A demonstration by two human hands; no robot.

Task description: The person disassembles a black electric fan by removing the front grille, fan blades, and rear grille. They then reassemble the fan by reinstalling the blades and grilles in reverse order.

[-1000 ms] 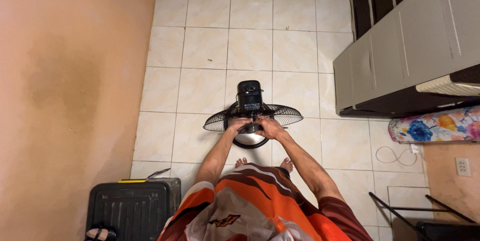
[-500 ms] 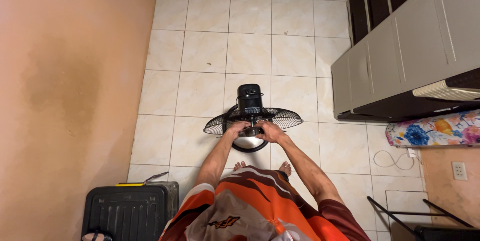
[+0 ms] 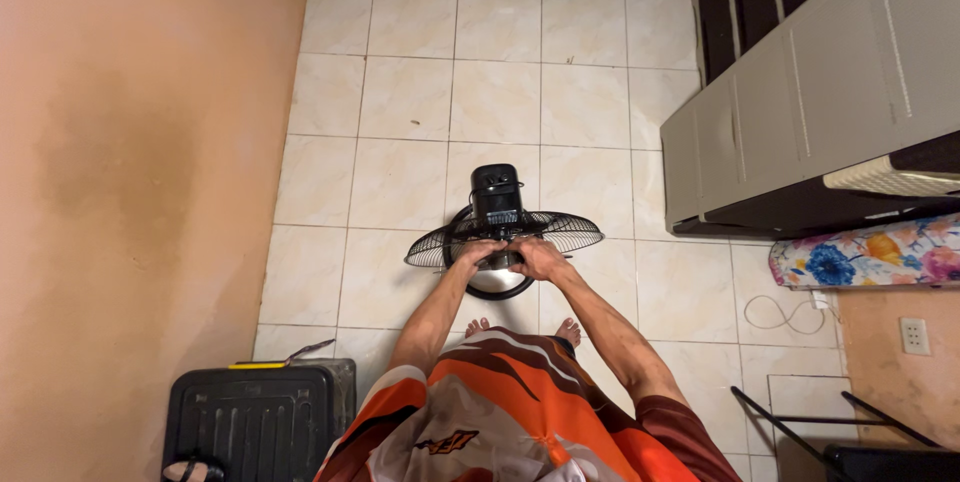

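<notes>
Peach wall (image 3: 130,162) along the left of the frame; cream tiled floor (image 3: 500,92) at centre. Grey cabinet (image 3: 800,92) at upper right, floral cloth (image 3: 870,252) below it, white cable (image 3: 780,314) and wall socket (image 3: 914,335) nearby. Black case (image 3: 250,422) at lower left.

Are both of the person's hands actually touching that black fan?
Touching. The head view shows the left hand and right hand wrapped on the fan at its middle, just behind the grille, with no gap visible.
</notes>
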